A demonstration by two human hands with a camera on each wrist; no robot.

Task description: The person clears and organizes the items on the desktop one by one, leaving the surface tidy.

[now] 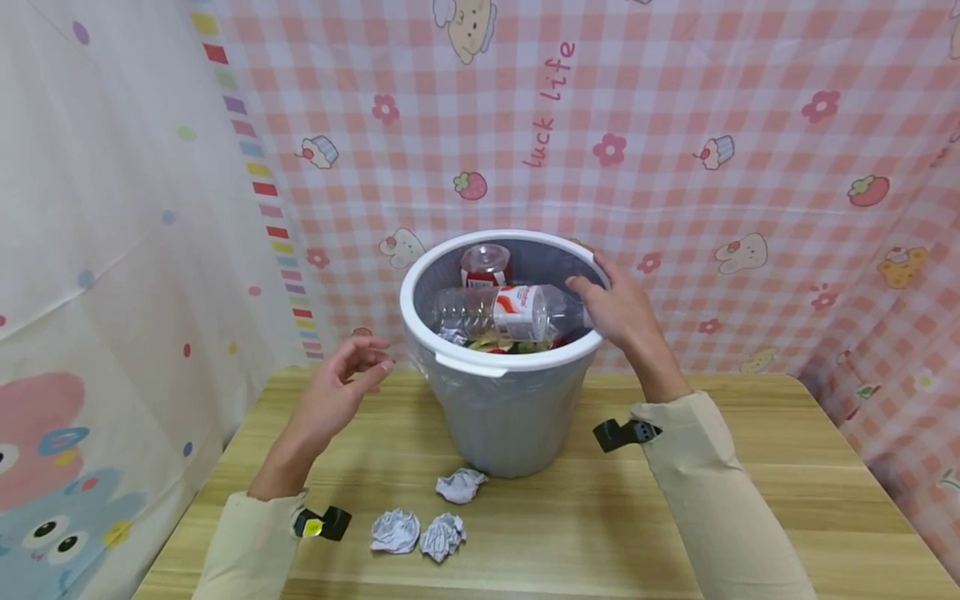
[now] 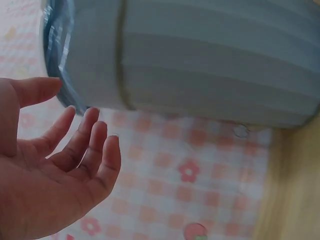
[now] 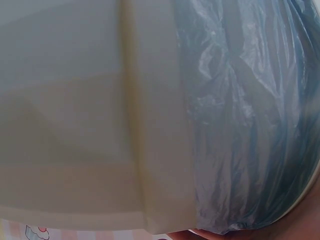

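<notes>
A grey trash can [image 1: 513, 417] with a white rim stands upright on the table, lined with a thin plastic bag [image 3: 240, 115]. My right hand [image 1: 618, 308] grips the rim at its right side, thumb inside and fingers over the outer edge; the right wrist view shows only a little of this hand [image 3: 300, 220]. Inside lie a clear plastic bottle [image 1: 517, 312] on its side, a second bottle [image 1: 486, 265] with a red label, and scraps partly hidden beneath. My left hand [image 1: 341, 387] hovers left of the can, fingers loosely bent and holding nothing; its palm [image 2: 45, 185] faces up in the left wrist view.
In front of the can, crumpled paper balls lie on the wooden table [image 1: 675, 517]: one paper ball [image 1: 461, 485] near its base, another [image 1: 395, 532] and a third [image 1: 443, 536] closer to me. A checked curtain [image 1: 675, 208] hangs behind, with a white curtain [image 1: 112, 250] at left.
</notes>
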